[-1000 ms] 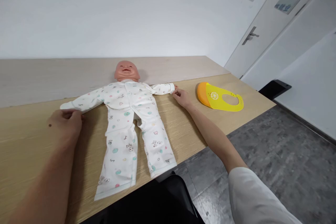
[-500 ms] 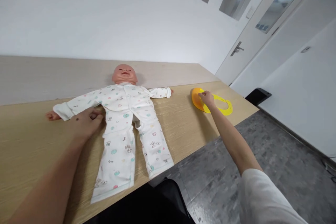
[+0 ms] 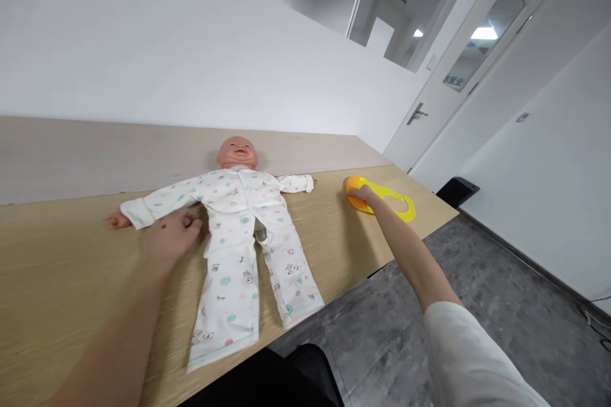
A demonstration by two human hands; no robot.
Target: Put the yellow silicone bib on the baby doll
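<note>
A baby doll in white patterned pyjamas lies on its back on the wooden table, arms spread. My left hand rests on the table against the doll's near sleeve and side, fingers curled. My right hand reaches far right and closes on the orange end of a yellow and orange silicone bib that lies flat on the table.
The table's front edge runs diagonally above a grey floor. A dark chair back sits below the doll's legs. A white door with a handle and a black object on the floor stand to the right.
My right hand left the doll's wrist, moved right and took hold of the bib. My left hand slid from the doll's cuff toward its armpit. The view tilted upward.
</note>
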